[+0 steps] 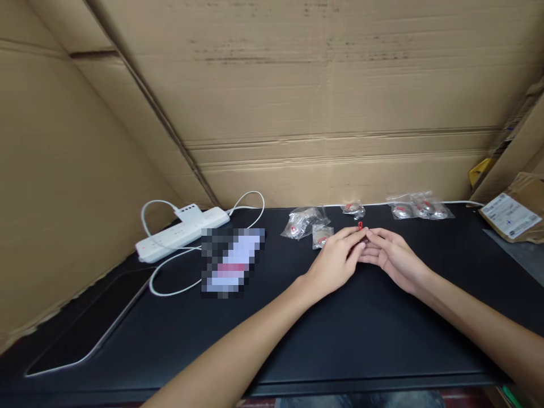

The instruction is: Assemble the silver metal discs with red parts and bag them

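My left hand (338, 255) and my right hand (393, 255) meet above the black table, fingers closed around a small thing with a red tip (360, 225). Only that tip sticks up between the fingertips; the fingers hide the rest, so its kind is not clear. Just left of my left hand lies a clear plastic packet (323, 236) with a round, silvery and red piece inside. Behind it is a crumpled heap of similar packets (302, 222). Another packet (353, 209) lies beyond my hands.
More packets (420, 207) lie along the cardboard wall (340, 113). A labelled brown package (512, 215) is at the right. To the left are a white power strip (182, 233) with cables, a pixelated phone-like object (233, 263) and a dark tablet-like panel (91, 320).
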A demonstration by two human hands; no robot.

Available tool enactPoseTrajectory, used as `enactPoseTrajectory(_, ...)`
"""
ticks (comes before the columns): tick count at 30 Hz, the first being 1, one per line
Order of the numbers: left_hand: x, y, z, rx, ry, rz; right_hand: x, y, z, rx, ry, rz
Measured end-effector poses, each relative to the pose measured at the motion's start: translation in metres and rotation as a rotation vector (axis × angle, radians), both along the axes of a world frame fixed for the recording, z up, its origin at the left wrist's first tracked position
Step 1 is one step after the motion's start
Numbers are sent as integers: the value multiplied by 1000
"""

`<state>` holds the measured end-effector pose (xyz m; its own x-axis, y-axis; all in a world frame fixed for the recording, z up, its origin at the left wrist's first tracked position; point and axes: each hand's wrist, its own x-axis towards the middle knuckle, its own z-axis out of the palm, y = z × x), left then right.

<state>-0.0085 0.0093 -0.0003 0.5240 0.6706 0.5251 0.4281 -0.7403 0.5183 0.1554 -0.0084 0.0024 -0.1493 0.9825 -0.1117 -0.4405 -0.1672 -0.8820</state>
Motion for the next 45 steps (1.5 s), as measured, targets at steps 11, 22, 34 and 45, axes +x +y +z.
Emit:
enactPoseTrajectory(11,-8,7,9,-41,47,-36,4,3,0,101,-155,78)
enactPoseTrajectory(22,-13,3,18,7,230,15,2,1,-3,140,-296,122)
enactPoseTrajectory(34,-5,-8,29,56,349,189,0,1,-3,162,-310,109)
enactPoseTrajectory(45,-8,7,20,-350,-245,133,1,-2,10,271,-298,-30)
